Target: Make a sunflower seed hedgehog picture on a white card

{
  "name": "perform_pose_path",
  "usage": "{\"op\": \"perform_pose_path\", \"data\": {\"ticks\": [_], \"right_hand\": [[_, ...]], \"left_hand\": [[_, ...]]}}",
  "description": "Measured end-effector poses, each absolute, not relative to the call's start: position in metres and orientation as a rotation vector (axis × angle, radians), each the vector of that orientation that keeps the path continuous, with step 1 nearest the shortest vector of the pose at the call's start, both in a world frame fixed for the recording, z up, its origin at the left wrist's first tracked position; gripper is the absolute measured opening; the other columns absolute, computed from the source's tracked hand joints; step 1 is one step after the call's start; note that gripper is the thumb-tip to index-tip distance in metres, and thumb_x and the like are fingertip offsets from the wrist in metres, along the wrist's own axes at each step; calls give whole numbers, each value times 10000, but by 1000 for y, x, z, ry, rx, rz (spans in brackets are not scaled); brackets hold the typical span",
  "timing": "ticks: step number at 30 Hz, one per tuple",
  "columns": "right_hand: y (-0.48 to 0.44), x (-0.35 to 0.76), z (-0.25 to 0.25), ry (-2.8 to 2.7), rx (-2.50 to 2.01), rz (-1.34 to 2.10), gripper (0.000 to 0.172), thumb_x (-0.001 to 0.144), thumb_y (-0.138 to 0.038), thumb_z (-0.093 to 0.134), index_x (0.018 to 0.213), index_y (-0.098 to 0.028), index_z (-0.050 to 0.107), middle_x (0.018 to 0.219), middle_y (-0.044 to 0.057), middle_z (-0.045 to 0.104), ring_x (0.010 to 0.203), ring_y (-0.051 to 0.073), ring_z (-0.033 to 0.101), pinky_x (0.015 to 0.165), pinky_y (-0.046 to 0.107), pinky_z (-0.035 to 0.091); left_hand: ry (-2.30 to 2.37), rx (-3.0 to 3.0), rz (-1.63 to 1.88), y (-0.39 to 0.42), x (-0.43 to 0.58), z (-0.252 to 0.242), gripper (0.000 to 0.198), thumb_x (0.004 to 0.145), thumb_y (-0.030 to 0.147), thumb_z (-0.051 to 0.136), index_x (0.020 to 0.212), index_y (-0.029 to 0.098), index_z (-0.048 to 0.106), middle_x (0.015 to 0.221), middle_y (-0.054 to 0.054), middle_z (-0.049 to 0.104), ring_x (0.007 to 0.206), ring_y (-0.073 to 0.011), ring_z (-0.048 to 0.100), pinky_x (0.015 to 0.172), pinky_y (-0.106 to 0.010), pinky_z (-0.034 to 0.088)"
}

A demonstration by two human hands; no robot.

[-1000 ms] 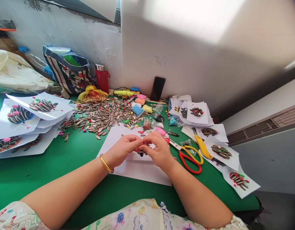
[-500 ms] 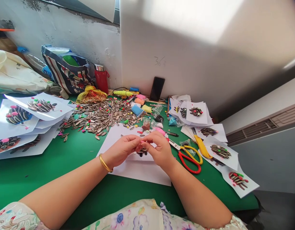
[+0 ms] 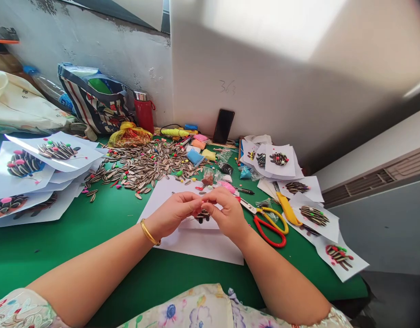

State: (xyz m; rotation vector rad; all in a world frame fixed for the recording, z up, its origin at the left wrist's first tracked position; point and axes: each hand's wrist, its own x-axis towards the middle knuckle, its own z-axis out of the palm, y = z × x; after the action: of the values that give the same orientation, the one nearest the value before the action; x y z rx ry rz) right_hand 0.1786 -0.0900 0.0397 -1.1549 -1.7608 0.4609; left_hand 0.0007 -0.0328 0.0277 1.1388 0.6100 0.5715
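My left hand (image 3: 179, 212) and my right hand (image 3: 226, 212) meet fingertip to fingertip above a white sheet of paper (image 3: 158, 200). Both are closed in a pinch, and whatever lies between the fingertips is too small and hidden to make out. Just below them, partly covered by my fingers, a cluster of dark striped sunflower seeds (image 3: 203, 217) sits on the paper. Beyond my right hand lies a lump of pink modelling clay (image 3: 226, 186). Scissors (image 3: 264, 218) with one red and one yellow handle rest to its right.
A spread of loose sunflower seeds (image 3: 144, 164) covers the green table (image 3: 107, 237) behind the paper. Seed-decorated sheets lie in a left stack (image 3: 69, 182) and a right row (image 3: 329, 228). A yellow utility knife (image 3: 287, 209), phone (image 3: 224, 126) and red bottle (image 3: 144, 114) surround the work area.
Both hands stay in nearly the same place, with only a slight shift of the fingertips. The objects on the table have not moved.
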Motion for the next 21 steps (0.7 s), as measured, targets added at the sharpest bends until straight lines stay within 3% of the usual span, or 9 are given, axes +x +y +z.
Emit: {"op": "perform_pose_path", "data": {"ticks": [2, 5, 8, 11, 14, 17, 21], "right_hand": [[-89, 179, 39, -1767, -1146, 468, 118, 926, -302, 639, 1002, -249, 712, 848, 33, 677, 831, 193, 590, 781, 362, 481], [-89, 180, 40, -1754, -1139, 480, 88, 923, -293, 641, 913, -239, 710, 831, 29, 681, 824, 188, 600, 786, 359, 487], [-87, 185, 43, -1690, -1204, 521, 98, 919, -287, 635, 867, -224, 688, 823, 22, 686, 788, 172, 605, 748, 330, 490], [-85, 197, 46, -1638, -1357, 547, 82, 900, -272, 639, 946, -224, 687, 862, 17, 689, 782, 163, 609, 701, 302, 481], [-83, 212, 49, -1768, -1500, 592, 180, 899, -251, 623, 1060, -250, 703, 945, 26, 703, 873, 177, 620, 737, 305, 477], [-82, 221, 52, -1920, -1638, 608, 115, 891, -255, 625, 942, -245, 728, 945, 28, 709, 906, 186, 614, 736, 300, 458], [-82, 220, 51, -1992, -1847, 647, 33, 847, -262, 661, 864, -241, 679, 867, -8, 698, 751, 154, 591, 605, 263, 383]], "left_hand": [[644, 1162, 588, -32, 0, 26, 314, 822, 465, 702, 763, 160, 661, 691, 8, 525, 656, -125, 439, 626, -262, 357], [661, 1229, 582, -31, 0, 25, 345, 846, 483, 670, 737, 156, 661, 687, 0, 536, 663, -129, 450, 627, -265, 362], [693, 1228, 605, -30, 0, 26, 351, 850, 501, 657, 828, 155, 714, 733, -20, 590, 696, -139, 498, 656, -270, 399], [756, 1224, 658, -28, 1, 29, 361, 839, 505, 662, 918, 162, 742, 784, -36, 639, 743, -154, 550, 694, -275, 433], [800, 1281, 690, -26, 0, 31, 354, 834, 506, 664, 883, 164, 741, 795, -34, 650, 746, -152, 564, 711, -273, 450], [841, 1363, 692, -24, -1, 30, 359, 840, 517, 650, 861, 168, 732, 802, -30, 660, 757, -155, 577, 723, -271, 465], [911, 1492, 672, -20, -2, 24, 368, 851, 532, 623, 881, 180, 725, 837, -34, 686, 776, -171, 595, 692, -272, 469]]}}
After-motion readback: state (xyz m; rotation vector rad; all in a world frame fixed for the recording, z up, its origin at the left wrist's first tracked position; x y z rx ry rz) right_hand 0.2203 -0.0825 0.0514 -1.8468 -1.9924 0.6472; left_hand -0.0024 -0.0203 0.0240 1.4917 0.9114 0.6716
